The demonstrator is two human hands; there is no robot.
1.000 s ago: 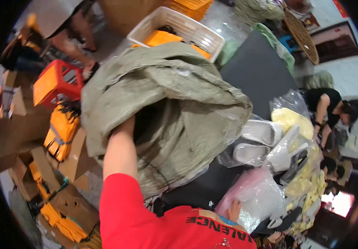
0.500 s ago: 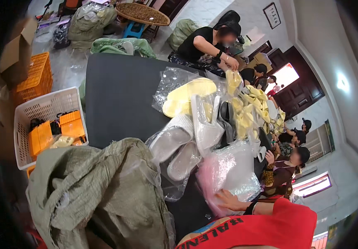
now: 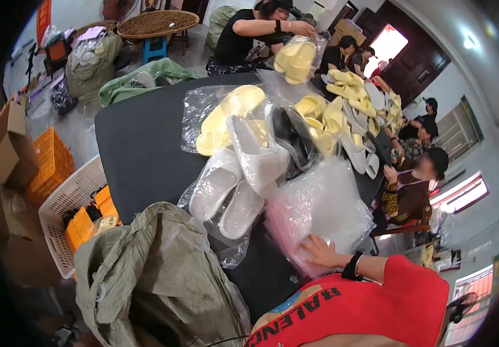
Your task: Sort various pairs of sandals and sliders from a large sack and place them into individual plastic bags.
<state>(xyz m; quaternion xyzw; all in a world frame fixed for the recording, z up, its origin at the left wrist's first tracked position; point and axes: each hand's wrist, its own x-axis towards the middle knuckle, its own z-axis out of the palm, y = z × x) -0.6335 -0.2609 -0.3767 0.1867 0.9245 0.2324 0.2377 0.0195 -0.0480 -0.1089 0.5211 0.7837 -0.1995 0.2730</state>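
Dark and smooth, a table (image 3: 139, 168) spans the middle of the room, its rounded corner at the far left. Beside the edge nearest the red shirt (image 3: 370, 303), a stack of clear plastic bags (image 3: 336, 199) lies flat, pink-tinted edge facing the crumpled olive sack (image 3: 162, 260); being nearly square, its long axis is hard to tell. Fingers spread, the right hand (image 3: 322, 254) rests loosely on the glossy film, grasping nothing. I cannot tell the left hand's grip, out of sight. Just beyond the stack, off-white slippers (image 3: 240, 211) sit diagonally in wrinkled wrapping.
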